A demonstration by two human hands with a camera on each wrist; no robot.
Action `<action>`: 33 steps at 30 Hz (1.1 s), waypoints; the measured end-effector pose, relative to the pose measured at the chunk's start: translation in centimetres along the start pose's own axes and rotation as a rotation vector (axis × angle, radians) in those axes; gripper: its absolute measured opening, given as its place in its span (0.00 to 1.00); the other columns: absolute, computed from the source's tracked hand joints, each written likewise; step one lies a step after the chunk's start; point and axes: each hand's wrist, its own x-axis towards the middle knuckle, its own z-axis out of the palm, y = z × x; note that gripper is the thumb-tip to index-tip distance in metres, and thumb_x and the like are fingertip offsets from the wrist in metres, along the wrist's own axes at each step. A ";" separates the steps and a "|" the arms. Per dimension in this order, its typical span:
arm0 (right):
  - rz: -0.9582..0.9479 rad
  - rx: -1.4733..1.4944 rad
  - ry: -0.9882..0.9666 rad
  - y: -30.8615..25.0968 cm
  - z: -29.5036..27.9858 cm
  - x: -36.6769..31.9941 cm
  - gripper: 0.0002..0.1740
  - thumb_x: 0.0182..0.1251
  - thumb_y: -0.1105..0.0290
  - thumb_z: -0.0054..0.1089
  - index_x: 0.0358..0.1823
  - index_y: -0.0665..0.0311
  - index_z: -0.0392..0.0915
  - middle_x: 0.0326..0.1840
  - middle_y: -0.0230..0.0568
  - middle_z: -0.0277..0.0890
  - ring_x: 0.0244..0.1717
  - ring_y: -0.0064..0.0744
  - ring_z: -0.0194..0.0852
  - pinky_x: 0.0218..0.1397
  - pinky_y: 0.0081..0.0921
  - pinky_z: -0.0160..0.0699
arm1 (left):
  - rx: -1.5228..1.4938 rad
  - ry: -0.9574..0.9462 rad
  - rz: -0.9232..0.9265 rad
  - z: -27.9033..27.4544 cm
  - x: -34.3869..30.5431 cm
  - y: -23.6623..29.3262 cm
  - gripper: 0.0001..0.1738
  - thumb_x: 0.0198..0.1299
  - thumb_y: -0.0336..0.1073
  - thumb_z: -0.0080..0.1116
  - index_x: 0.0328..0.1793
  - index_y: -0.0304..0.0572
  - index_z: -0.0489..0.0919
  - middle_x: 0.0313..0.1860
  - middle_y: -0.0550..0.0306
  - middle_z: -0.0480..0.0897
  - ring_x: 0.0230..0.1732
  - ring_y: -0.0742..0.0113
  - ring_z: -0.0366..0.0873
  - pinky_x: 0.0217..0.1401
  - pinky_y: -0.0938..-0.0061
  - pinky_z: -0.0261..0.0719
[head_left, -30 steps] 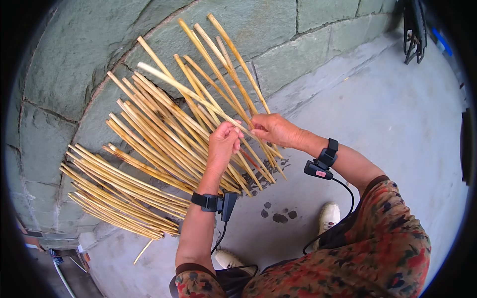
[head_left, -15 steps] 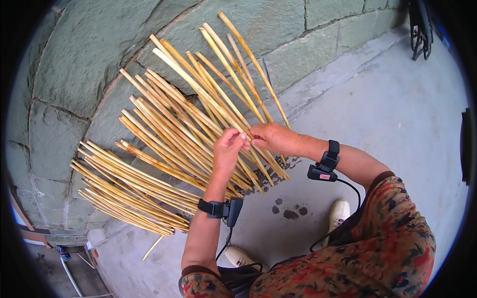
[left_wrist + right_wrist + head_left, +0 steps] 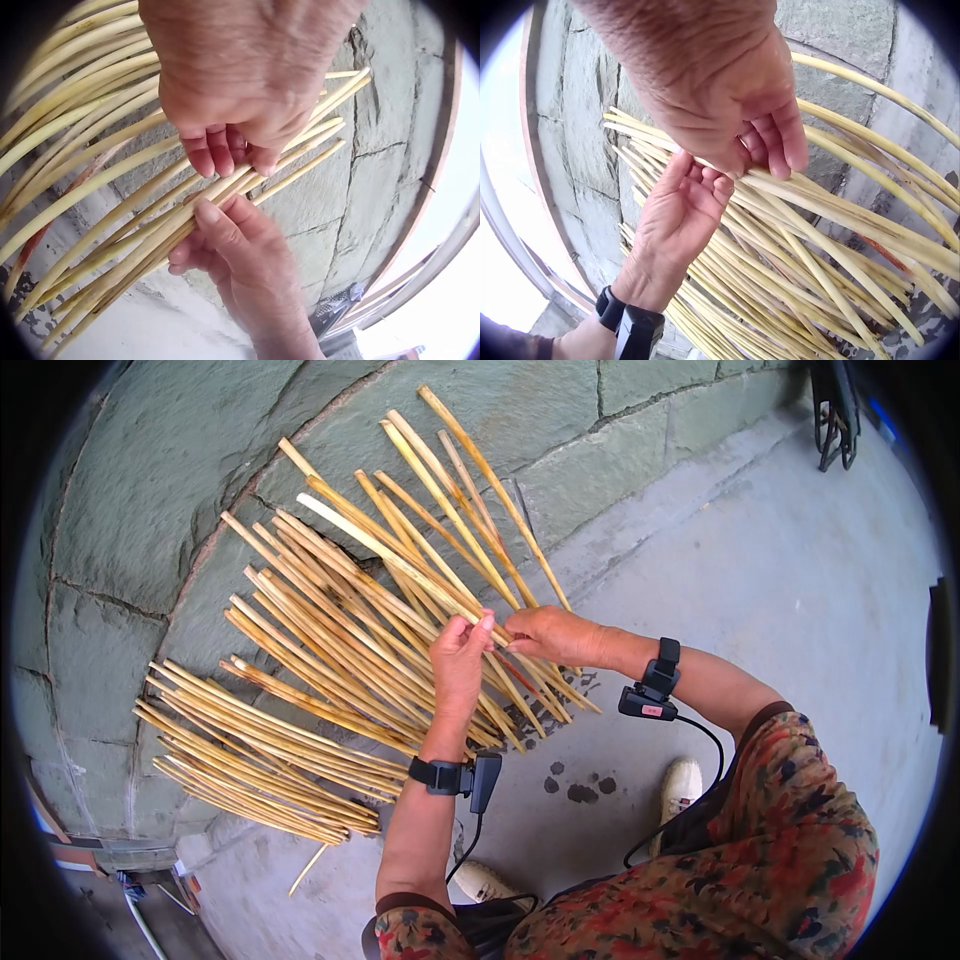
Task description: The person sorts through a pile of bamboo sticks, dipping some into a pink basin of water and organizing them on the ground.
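A pale stick (image 3: 375, 545) slants between the two hands, lying alongside darker sticks. My left hand (image 3: 459, 665) pinches it with thumb and fingertips. Close beside, my right hand (image 3: 556, 636) grips a small bunch of sticks that fan out toward the wall. From the left wrist view, the right hand (image 3: 251, 262) has its thumb laid over the bunch, and the left hand (image 3: 247, 75) touches the sticks from above. In the right wrist view the left hand's (image 3: 676, 217) fingertips meet the pale stick next to the right hand (image 3: 720, 97).
Many loose sticks (image 3: 290, 705) lie in rows to the left, against a green-grey stone wall (image 3: 170, 480). One short piece (image 3: 307, 870) is on the grey floor (image 3: 780, 600). Two pale shoes (image 3: 682, 790) stand below, and a black object (image 3: 835, 415) is at the upper right.
The pale stick has swung closer to the sticks at my right hand and now lies nearly along them. Both hands have stayed close together; the head view has shifted slightly.
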 end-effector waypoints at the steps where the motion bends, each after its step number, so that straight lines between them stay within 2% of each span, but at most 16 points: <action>1: 0.021 0.017 -0.006 -0.2 -0.1 -0.1 0.10 0.57 0.67 0.53 0.29 0.68 0.67 0.27 0.50 0.68 0.32 0.52 0.69 0.35 0.39 0.66 | 0.001 -0.003 -0.003 0.0 0.1 0.0 0.10 0.56 0.33 0.56 0.41 0.35 0.76 0.28 0.63 0.77 0.24 0.79 0.69 0.29 0.84 0.69; 4: 0.027 0.108 -0.049 0.5 0.1 -0.4 0.11 0.59 0.66 0.52 0.29 0.67 0.67 0.27 0.47 0.68 0.31 0.48 0.70 0.36 0.39 0.66 | -0.011 -0.006 -0.002 -0.6 -0.3 0.1 0.08 0.57 0.32 0.56 0.41 0.35 0.77 0.31 0.61 0.78 0.25 0.79 0.69 0.31 0.84 0.70; 6: 0.011 0.179 -0.077 1.0 0.3 -0.6 0.11 0.61 0.65 0.51 0.30 0.66 0.67 0.27 0.46 0.68 0.31 0.46 0.70 0.36 0.39 0.66 | -0.115 -0.017 0.070 -1.3 -0.5 0.4 0.07 0.57 0.29 0.54 0.40 0.35 0.76 0.37 0.58 0.78 0.28 0.77 0.70 0.34 0.81 0.72; 8: -0.075 0.031 -0.102 1.1 0.5 -1.0 0.11 0.65 0.64 0.46 0.37 0.65 0.66 0.32 0.44 0.69 0.35 0.40 0.69 0.39 0.31 0.68 | -0.159 -0.042 0.095 -2.0 -1.0 1.1 0.07 0.57 0.28 0.53 0.41 0.34 0.76 0.39 0.56 0.77 0.29 0.76 0.71 0.35 0.80 0.72; 9: -0.073 0.040 -0.098 0.8 0.7 -1.1 0.11 0.65 0.64 0.46 0.37 0.65 0.66 0.32 0.44 0.69 0.35 0.40 0.69 0.39 0.31 0.68 | -0.206 -0.058 0.131 -2.3 -1.4 1.5 0.07 0.58 0.27 0.52 0.42 0.33 0.75 0.41 0.54 0.77 0.31 0.74 0.72 0.36 0.78 0.73; 11: 0.128 0.268 -0.174 -0.2 1.2 -1.3 0.10 0.65 0.63 0.45 0.38 0.62 0.62 0.30 0.44 0.69 0.30 0.45 0.70 0.33 0.39 0.68 | -0.194 -0.093 0.134 -2.9 -2.0 2.1 0.08 0.58 0.26 0.51 0.43 0.33 0.75 0.43 0.52 0.76 0.32 0.71 0.72 0.38 0.76 0.74; 12: 0.129 0.276 -0.170 -1.1 1.1 -1.5 0.10 0.65 0.63 0.45 0.38 0.62 0.62 0.30 0.44 0.69 0.30 0.45 0.70 0.33 0.39 0.68 | -0.199 -0.106 0.188 -3.1 -2.3 2.2 0.08 0.58 0.26 0.51 0.43 0.33 0.75 0.42 0.52 0.76 0.33 0.71 0.72 0.38 0.76 0.74; 14: 0.085 -0.001 -0.046 -2.7 0.9 -1.9 0.08 0.63 0.67 0.45 0.39 0.62 0.61 0.29 0.43 0.67 0.30 0.46 0.70 0.32 0.40 0.68 | -0.246 -0.164 0.276 -3.5 -2.8 2.7 0.10 0.58 0.27 0.51 0.45 0.33 0.74 0.41 0.51 0.76 0.35 0.68 0.72 0.40 0.75 0.74; 15: 0.086 0.002 -0.043 -2.4 1.2 -1.9 0.08 0.63 0.67 0.45 0.39 0.62 0.61 0.29 0.43 0.67 0.30 0.46 0.70 0.32 0.40 0.68 | -0.243 -0.167 0.273 -3.6 -3.2 2.8 0.10 0.58 0.27 0.51 0.45 0.33 0.74 0.41 0.51 0.76 0.35 0.68 0.72 0.40 0.75 0.74; 17: -0.129 -0.253 0.131 -1.6 2.1 -2.1 0.09 0.57 0.71 0.48 0.39 0.61 0.62 0.26 0.42 0.65 0.29 0.45 0.70 0.31 0.40 0.68 | -0.274 -0.140 0.224 -3.6 -4.2 3.0 0.14 0.60 0.34 0.50 0.49 0.33 0.72 0.41 0.51 0.75 0.36 0.68 0.72 0.41 0.74 0.73; 18: -0.129 -0.247 0.132 -1.5 2.0 -2.2 0.09 0.57 0.71 0.48 0.39 0.61 0.62 0.26 0.42 0.65 0.29 0.45 0.70 0.31 0.40 0.68 | -0.270 -0.139 0.220 -3.7 -4.7 3.0 0.14 0.60 0.34 0.50 0.49 0.33 0.72 0.41 0.51 0.75 0.36 0.68 0.72 0.41 0.74 0.73; 20: -0.324 -0.467 0.312 -1.4 1.4 -2.4 0.15 0.51 0.73 0.51 0.42 0.60 0.64 0.24 0.39 0.62 0.25 0.41 0.68 0.28 0.36 0.67 | -0.442 -0.148 0.148 -3.7 -5.4 2.9 0.17 0.62 0.40 0.46 0.51 0.34 0.69 0.42 0.51 0.74 0.36 0.67 0.71 0.41 0.74 0.72; 23: -0.411 -0.562 0.386 -2.2 0.4 -2.3 0.17 0.49 0.75 0.52 0.44 0.60 0.66 0.23 0.36 0.60 0.24 0.37 0.66 0.26 0.31 0.65 | -0.453 -0.063 0.127 -3.0 -6.1 3.4 0.19 0.64 0.42 0.43 0.51 0.34 0.68 0.42 0.51 0.73 0.36 0.67 0.70 0.42 0.74 0.71; 24: -0.412 -0.603 0.385 -2.2 0.2 -2.2 0.20 0.48 0.74 0.53 0.47 0.60 0.67 0.23 0.33 0.59 0.25 0.33 0.65 0.27 0.28 0.64 | -0.485 -0.057 0.117 -2.8 -6.2 3.6 0.16 0.63 0.39 0.42 0.50 0.33 0.69 0.42 0.51 0.72 0.36 0.67 0.69 0.42 0.74 0.71; 31: -0.455 -0.720 0.373 -1.8 -0.7 -2.3 0.24 0.48 0.69 0.56 0.51 0.59 0.66 0.23 0.31 0.59 0.26 0.29 0.64 0.29 0.27 0.62 | -0.467 -0.037 0.245 -2.0 -6.4 3.1 0.13 0.61 0.34 0.41 0.47 0.34 0.69 0.42 0.47 0.71 0.36 0.65 0.69 0.41 0.73 0.70; 33: -0.475 -0.692 0.393 -1.8 -0.7 -2.3 0.23 0.48 0.70 0.55 0.50 0.59 0.67 0.23 0.31 0.59 0.26 0.29 0.63 0.28 0.27 0.61 | -0.470 -0.109 0.311 -2.1 -6.3 2.9 0.10 0.61 0.30 0.38 0.45 0.35 0.68 0.44 0.47 0.70 0.37 0.64 0.69 0.43 0.71 0.70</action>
